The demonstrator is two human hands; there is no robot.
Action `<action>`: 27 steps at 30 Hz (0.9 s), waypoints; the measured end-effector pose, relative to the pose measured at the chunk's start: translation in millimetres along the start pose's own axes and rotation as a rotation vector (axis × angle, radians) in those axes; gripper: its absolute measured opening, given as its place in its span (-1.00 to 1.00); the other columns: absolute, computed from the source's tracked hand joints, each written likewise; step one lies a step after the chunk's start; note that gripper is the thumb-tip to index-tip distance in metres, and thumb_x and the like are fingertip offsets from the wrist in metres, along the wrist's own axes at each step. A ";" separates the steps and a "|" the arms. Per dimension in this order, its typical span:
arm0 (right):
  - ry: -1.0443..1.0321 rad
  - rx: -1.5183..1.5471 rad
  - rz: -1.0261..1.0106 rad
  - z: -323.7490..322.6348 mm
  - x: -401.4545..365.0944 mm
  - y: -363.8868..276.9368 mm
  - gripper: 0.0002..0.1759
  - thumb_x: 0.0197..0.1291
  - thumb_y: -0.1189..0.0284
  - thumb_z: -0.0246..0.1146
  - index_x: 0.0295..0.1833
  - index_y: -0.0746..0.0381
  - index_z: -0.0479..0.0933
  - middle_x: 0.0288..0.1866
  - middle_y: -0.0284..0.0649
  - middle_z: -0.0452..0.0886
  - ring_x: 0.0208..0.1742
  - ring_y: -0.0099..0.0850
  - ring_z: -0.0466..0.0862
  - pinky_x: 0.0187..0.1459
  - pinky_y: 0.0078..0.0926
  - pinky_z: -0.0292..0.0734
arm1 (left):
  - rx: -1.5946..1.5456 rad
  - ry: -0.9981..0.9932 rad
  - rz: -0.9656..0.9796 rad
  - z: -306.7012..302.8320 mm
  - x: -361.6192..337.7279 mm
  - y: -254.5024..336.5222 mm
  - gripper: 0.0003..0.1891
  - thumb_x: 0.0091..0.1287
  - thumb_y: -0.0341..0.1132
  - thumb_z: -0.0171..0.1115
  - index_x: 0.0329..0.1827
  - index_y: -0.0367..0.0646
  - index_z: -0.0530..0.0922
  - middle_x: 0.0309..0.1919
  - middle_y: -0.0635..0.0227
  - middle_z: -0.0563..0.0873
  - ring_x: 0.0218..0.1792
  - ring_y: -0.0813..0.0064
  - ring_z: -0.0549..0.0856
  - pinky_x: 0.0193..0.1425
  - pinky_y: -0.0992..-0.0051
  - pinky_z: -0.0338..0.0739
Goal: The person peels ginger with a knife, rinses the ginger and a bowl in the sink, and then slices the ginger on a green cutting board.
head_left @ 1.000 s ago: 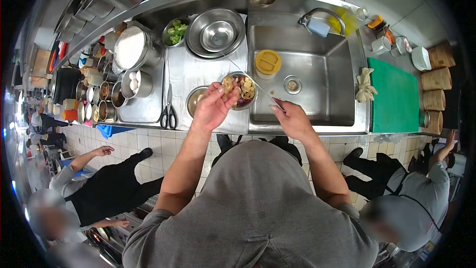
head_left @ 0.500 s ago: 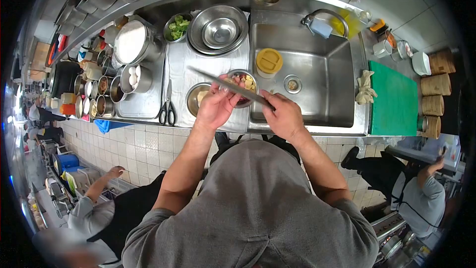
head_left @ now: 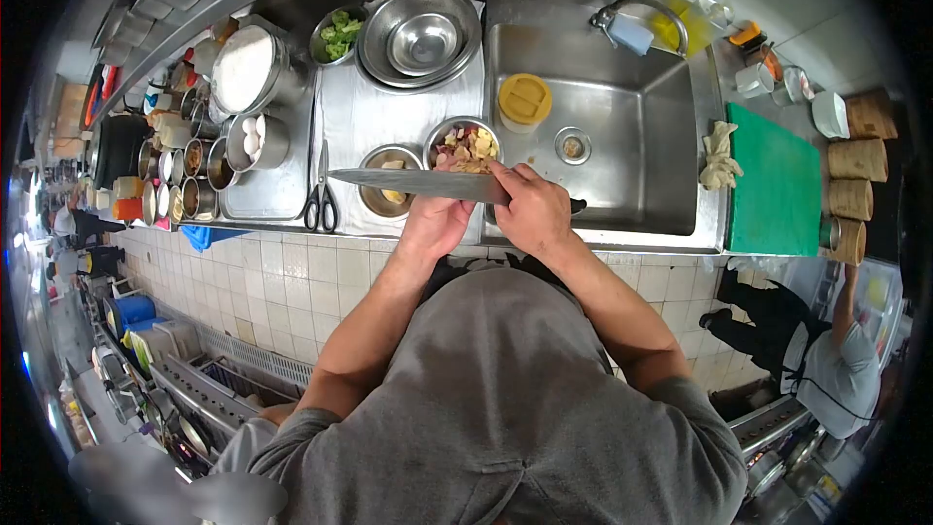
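Note:
A large knife (head_left: 418, 183) lies nearly level in front of me, its tip pointing left. My right hand (head_left: 533, 206) is closed around it at the handle end, and the dark handle butt shows to the right. My left hand (head_left: 437, 226) is behind and below the blade, curled palm up; the blade hides most of its fingers and whatever they hold. Just beyond is a steel bowl (head_left: 429, 136) of chopped pink and pale yellow food pieces (head_left: 471, 141). Under the blade's left half stands another steel bowl (head_left: 369, 200) with pale pieces in it.
Black-handled scissors (head_left: 322, 206) lie left of the bowls. Nested steel bowls (head_left: 374, 63) and a bowl of greens (head_left: 340, 36) stand behind. To the right are a sink (head_left: 603, 190) holding a yellow-lidded container (head_left: 525, 101), and a green board (head_left: 773, 185). A person (head_left: 826, 369) stands behind right.
The knife has turned from slanted to nearly level and come lower and to the left. Both hands have moved with it. The person on the left has mostly passed behind me.

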State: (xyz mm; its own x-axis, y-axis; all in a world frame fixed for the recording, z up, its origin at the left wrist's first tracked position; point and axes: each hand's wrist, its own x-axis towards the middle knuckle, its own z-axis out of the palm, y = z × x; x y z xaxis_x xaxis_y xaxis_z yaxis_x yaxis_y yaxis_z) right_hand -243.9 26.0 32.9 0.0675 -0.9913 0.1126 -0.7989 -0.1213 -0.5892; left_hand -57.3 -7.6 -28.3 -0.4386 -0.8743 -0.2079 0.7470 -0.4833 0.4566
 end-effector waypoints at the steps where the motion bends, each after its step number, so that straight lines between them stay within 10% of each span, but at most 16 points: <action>1: -0.009 0.003 0.000 3.3 -0.8 1.2 -0.37 0.05 0.46 0.33 0.34 0.14 0.62 -0.09 -0.14 0.72 -0.18 -0.07 0.78 -0.15 -0.11 0.73 | -0.003 0.009 0.001 -3.8 -1.9 -1.0 -0.39 0.34 -0.47 0.46 0.45 -0.17 0.45 0.30 0.29 0.67 0.32 0.39 0.67 0.48 0.38 0.56; 16: -0.322 -0.060 0.189 24.6 3.8 56.7 -0.48 0.28 0.33 0.18 0.38 -0.04 0.60 0.04 -0.08 0.72 0.03 -0.03 0.77 0.08 -0.02 0.69 | 0.125 0.088 -0.128 -15.9 -18.6 20.7 -0.69 0.46 -0.45 0.38 0.21 -0.25 0.60 0.09 0.33 0.76 0.14 0.43 0.73 0.33 0.45 0.64; 27: -0.125 -0.014 0.041 25.3 -5.0 12.2 -0.38 0.18 0.38 0.30 0.42 -0.03 0.58 0.00 -0.11 0.74 -0.13 -0.09 0.80 -0.07 -0.08 0.74 | 0.060 0.031 -0.040 -10.0 -7.8 9.0 -0.68 0.41 -0.43 0.39 0.19 -0.24 0.61 0.17 0.29 0.72 0.20 0.41 0.70 0.34 0.39 0.60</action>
State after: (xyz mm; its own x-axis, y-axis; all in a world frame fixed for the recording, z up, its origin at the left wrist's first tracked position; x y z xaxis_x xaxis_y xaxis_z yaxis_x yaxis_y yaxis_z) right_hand -238.9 28.3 4.9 0.1073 -0.9942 -0.0124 -0.8108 -0.0802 -0.5798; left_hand -42.2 -5.6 -31.2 -0.4507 -0.8559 -0.2535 0.6976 -0.5149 0.4983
